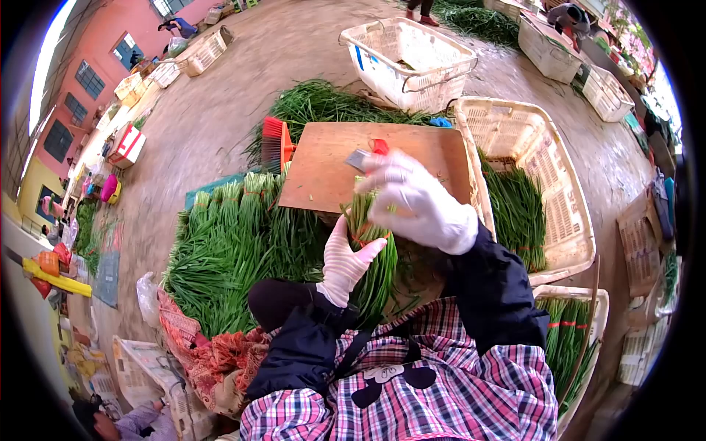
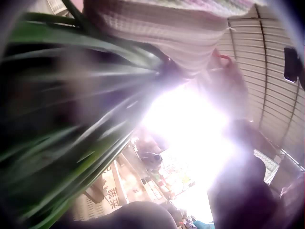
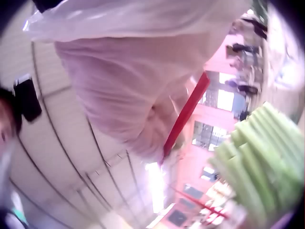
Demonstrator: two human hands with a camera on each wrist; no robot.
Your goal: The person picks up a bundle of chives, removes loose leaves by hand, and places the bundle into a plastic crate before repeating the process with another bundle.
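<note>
At the near edge of a flat brown wooden board (image 1: 316, 169), head view: white-gloved left hand (image 1: 346, 259) grips a bundle of long green leafy stalks (image 1: 379, 275); blurred white-gloved right hand (image 1: 423, 204), fingers bent, covers part of the board. Green bunches (image 1: 217, 253) pile left, white slatted plastic basket (image 1: 566, 173) right. Left wrist view: leaves beside glove, glare hides fingertips. Right wrist view: bent fingers pinch a flat red strip (image 3: 187, 117), bundle's pale cut ends nearby.

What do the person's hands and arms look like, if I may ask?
The left hand wears a pale, ribbed glove; the right hand wears a white glove. Dark navy sleeves cover the forearms, with pink, black and white checked cloth above.
</note>
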